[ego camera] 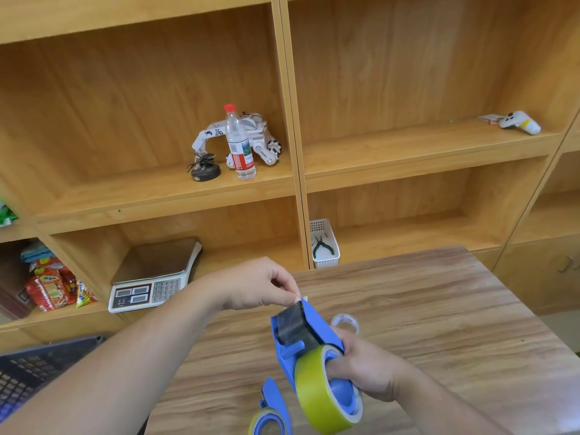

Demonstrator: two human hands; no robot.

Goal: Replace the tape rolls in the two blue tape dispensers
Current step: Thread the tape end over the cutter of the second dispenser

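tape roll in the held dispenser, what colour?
Yellow-green tape roll, mounted on the blue tape dispenser in the right hand. Head view.

**My two hands, mid-air over the table**

My left forearm reaches in from the near left, bare to the wrist. My left hand (260, 285) is turned knuckles-up, thumb and forefinger pinched together at their tips, the other fingers curled loosely. My right arm comes in from the near right; my right hand (365, 367) is closed in a grip, fingers wrapped round, knuckles toward me.
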